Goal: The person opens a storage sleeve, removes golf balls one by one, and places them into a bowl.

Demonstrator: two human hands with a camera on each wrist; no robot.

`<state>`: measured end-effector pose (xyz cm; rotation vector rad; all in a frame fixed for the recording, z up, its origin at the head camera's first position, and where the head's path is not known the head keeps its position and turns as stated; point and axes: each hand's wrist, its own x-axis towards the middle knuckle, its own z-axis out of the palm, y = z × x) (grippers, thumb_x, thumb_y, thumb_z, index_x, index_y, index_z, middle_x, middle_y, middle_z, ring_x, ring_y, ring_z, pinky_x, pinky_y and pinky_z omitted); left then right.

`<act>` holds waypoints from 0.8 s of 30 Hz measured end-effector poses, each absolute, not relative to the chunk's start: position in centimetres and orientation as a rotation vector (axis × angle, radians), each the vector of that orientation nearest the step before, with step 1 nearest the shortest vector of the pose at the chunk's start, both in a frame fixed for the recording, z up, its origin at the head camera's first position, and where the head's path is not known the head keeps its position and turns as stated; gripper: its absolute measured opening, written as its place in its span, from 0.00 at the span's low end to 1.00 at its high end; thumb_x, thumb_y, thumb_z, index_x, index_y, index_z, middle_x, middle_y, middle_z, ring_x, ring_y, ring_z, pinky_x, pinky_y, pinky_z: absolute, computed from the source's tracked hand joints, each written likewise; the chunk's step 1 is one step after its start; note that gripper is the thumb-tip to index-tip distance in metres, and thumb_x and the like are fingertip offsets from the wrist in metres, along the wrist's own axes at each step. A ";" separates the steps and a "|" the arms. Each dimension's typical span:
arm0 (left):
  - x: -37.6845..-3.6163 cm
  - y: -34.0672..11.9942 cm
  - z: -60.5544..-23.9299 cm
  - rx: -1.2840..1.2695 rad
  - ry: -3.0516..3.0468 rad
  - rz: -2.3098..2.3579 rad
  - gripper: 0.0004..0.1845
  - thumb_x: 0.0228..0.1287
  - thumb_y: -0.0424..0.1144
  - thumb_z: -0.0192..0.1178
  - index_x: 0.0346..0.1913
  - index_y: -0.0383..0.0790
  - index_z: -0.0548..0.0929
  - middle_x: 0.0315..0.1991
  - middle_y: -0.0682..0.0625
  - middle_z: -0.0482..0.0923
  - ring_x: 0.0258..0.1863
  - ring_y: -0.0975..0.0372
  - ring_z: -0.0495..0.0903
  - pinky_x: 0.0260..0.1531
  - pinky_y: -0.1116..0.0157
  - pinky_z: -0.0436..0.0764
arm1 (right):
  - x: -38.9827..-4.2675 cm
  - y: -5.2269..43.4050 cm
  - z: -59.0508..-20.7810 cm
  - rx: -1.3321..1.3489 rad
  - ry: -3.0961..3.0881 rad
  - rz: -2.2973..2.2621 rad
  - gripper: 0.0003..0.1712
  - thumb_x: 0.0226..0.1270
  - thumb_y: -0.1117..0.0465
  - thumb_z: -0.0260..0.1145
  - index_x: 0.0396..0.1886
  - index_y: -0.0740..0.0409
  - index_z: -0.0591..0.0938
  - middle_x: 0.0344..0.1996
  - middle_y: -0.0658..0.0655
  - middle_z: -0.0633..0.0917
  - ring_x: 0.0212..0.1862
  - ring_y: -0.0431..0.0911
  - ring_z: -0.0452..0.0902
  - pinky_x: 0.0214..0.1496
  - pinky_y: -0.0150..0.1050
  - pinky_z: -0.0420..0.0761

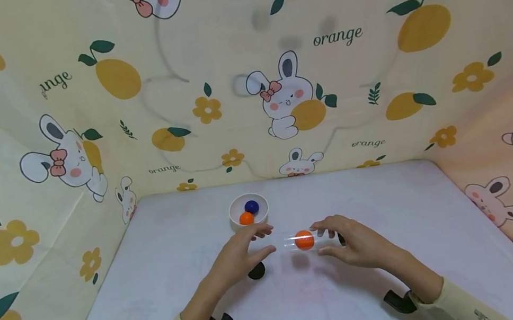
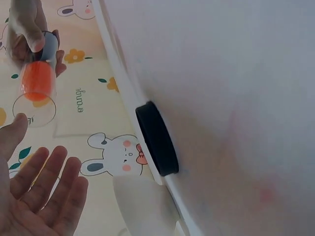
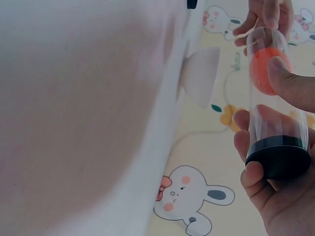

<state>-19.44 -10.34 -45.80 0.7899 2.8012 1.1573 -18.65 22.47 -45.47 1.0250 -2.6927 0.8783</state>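
My right hand [image 1: 355, 241] grips a clear plastic tube [image 3: 258, 114] around its side, held sideways above the table. A black cap [image 3: 278, 160] closes the tube's right end, and the left end is uncapped. Inside the tube lies an orange ball [image 1: 304, 240]. To the left, my left hand [image 1: 241, 255] hovers with fingers spread, empty, a short gap from the tube's open mouth. Below it on the table stands a second black cap [image 2: 157, 139]. Behind the left hand, a white bowl [image 1: 232, 217] holds a dark blue ball [image 1: 251, 207] and another orange ball [image 1: 246, 219].
The white table [image 1: 351, 303] carries the bowl and the loose cap. Cloth walls [image 1: 231, 29] printed with rabbits and oranges rise at its back and sides. Each wrist wears a black strap piece [image 1: 400, 301].
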 end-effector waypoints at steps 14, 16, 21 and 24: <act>-18.7 -9.4 -46.5 0.844 2.717 1.183 0.28 0.72 0.50 0.73 0.70 0.51 0.79 0.61 0.57 0.84 0.60 0.56 0.84 0.62 0.48 0.85 | -18.7 22.3 -45.7 1.031 -2.704 0.878 0.29 0.68 0.50 0.80 0.66 0.53 0.84 0.47 0.45 0.86 0.44 0.48 0.81 0.42 0.37 0.83; -18.6 -9.3 -46.4 0.852 2.718 1.181 0.28 0.72 0.51 0.73 0.70 0.50 0.79 0.61 0.58 0.84 0.59 0.57 0.84 0.62 0.47 0.85 | -18.7 22.3 -45.6 1.027 -2.716 0.877 0.30 0.68 0.50 0.80 0.66 0.52 0.84 0.48 0.44 0.86 0.45 0.49 0.81 0.43 0.37 0.83; -18.6 -9.2 -46.2 0.841 2.723 1.182 0.27 0.71 0.51 0.73 0.69 0.51 0.80 0.61 0.59 0.84 0.58 0.60 0.84 0.61 0.49 0.85 | -18.7 22.3 -45.3 1.024 -2.741 0.878 0.30 0.68 0.50 0.80 0.67 0.52 0.83 0.49 0.47 0.87 0.46 0.47 0.81 0.45 0.37 0.83; -18.6 -9.0 -46.0 0.829 2.724 1.193 0.26 0.71 0.51 0.74 0.67 0.53 0.80 0.60 0.60 0.84 0.57 0.62 0.84 0.61 0.51 0.85 | -18.6 22.2 -45.2 1.025 -2.745 0.878 0.30 0.68 0.50 0.80 0.67 0.51 0.83 0.49 0.49 0.87 0.46 0.45 0.79 0.44 0.38 0.83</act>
